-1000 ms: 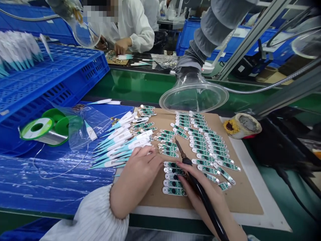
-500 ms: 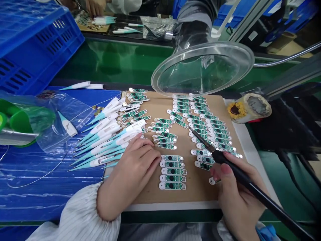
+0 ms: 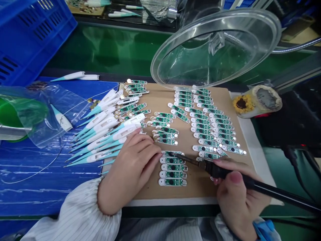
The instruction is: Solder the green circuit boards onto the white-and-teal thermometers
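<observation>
My right hand [image 3: 242,194] is closed around a black soldering iron [image 3: 225,172], whose thin tip lies over the top board [image 3: 173,154] of a short column of green circuit boards. The fingertips of my left hand [image 3: 132,164] are together at the white left end of that same board; whether they pinch anything is hidden. Beside my left hand lies a pile of white and teal thermometers [image 3: 102,134]. More green boards [image 3: 200,127] lie in rows on the brown cardboard [image 3: 150,194].
A clear round magnifier [image 3: 215,50] hangs over the board's far edge. A blue crate [image 3: 35,36] stands at the upper left, a plastic bag [image 3: 52,117] below it. A yellow-stained holder [image 3: 258,100] and cables are on the right.
My right hand has brought the iron's tip left and down, from the right rows to the top board of the short column. My left hand stays beside it. The view has tilted slightly downward.
</observation>
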Motion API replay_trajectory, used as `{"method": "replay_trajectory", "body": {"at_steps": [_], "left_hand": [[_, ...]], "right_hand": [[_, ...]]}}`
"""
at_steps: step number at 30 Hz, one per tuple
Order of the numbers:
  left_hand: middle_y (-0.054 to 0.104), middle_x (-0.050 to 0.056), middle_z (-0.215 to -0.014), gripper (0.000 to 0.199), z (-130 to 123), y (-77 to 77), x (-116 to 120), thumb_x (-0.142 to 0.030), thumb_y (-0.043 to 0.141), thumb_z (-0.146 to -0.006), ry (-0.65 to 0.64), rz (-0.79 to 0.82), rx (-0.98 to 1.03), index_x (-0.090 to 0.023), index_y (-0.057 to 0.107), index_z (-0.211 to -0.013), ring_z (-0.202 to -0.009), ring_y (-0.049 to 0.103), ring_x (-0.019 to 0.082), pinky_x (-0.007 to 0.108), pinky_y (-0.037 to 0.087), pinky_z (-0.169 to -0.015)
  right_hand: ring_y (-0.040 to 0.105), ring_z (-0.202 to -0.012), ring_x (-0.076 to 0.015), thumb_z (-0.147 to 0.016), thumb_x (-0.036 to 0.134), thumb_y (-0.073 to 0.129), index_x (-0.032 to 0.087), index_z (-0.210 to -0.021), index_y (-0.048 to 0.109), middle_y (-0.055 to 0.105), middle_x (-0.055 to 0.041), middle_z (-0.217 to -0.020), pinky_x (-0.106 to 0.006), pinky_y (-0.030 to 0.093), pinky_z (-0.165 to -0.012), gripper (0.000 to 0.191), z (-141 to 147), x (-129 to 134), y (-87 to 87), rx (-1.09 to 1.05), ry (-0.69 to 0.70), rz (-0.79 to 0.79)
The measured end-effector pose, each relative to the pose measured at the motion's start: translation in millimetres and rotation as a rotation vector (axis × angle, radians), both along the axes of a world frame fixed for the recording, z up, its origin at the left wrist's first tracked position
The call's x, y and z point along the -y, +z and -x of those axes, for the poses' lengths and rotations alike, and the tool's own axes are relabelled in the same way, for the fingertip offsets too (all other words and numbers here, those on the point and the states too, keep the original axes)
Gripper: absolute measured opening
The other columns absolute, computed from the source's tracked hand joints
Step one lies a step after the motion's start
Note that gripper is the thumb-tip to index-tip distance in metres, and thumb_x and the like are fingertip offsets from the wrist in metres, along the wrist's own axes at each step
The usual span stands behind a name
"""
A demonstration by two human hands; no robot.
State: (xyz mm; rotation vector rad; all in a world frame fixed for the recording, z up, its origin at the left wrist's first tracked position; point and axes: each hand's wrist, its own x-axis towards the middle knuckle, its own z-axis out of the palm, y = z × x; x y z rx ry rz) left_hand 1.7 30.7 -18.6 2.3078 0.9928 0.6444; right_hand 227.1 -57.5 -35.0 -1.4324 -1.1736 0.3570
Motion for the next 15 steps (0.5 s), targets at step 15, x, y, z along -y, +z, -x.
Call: {"method": "replay_trajectory", "body": {"at_steps": [15], "left_hand": [[0.068, 0.0, -0.086, 0.012, -3.2, 0.5, -0.4, -0.013, 0.057, -0.096, 0.031, 0.033, 0.034, -0.018, 0.066, -0.09, -0.095, 0.057, 0.016, 0.043, 0.026, -0.119]], "right_hand": [[0.065, -0.066, -0.016, -0.091, 0.029, 0.066, 0.026, -0.095, 0.075, 0.072, -0.0009, -0.08, -0.031, 0.054, -0.062, 0.01, -5.6, 7.8, -1.8, 0.105, 0.074, 0.154]]}}
